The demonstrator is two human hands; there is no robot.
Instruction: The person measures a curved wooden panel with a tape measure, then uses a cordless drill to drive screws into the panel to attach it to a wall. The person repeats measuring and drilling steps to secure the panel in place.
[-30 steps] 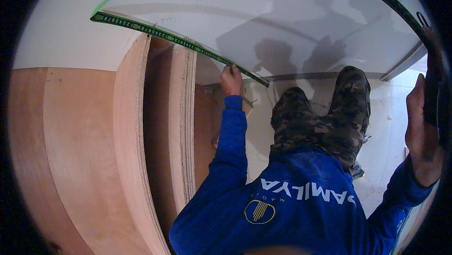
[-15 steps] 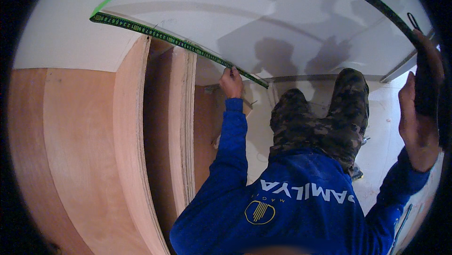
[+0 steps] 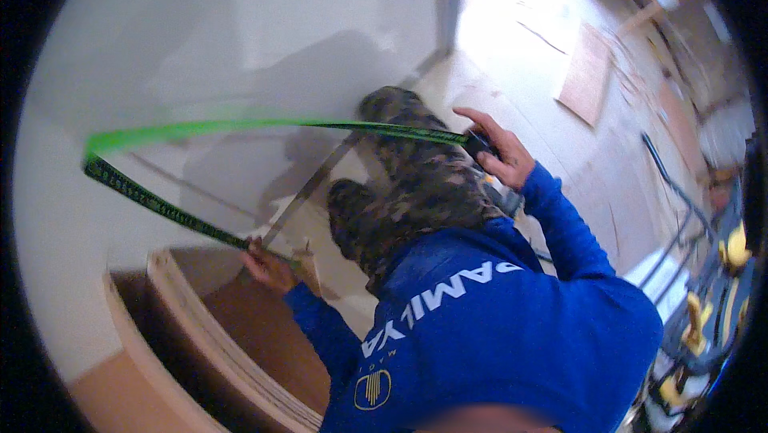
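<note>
My left hand [image 3: 270, 266] pinches the green and black blade of a tape measure [image 3: 172, 210] close to its end, beside the wooden panels. From there the blade runs up and away to a sharp bend at the far left, then doubles back to the right across the front of the white wall. My right hand [image 3: 504, 149] is closed around the dark tape case [image 3: 480, 145], in front of my right knee, with its index finger stretched out. My legs in camouflage trousers [image 3: 408, 169] are bent between the two hands.
Upright plywood panels [image 3: 204, 329] stand at the lower left against the white wall [image 3: 320, 17]. On the pale floor at right lies a sheet of board [image 3: 586, 74]. Blue metal tubing [image 3: 680, 193] and yellow-handled tools [image 3: 696, 325] are at the far right.
The view has swung to the right, bringing the floor and tools into sight. My right hand with the case has come closer to my left, and the extended blade is shorter.
</note>
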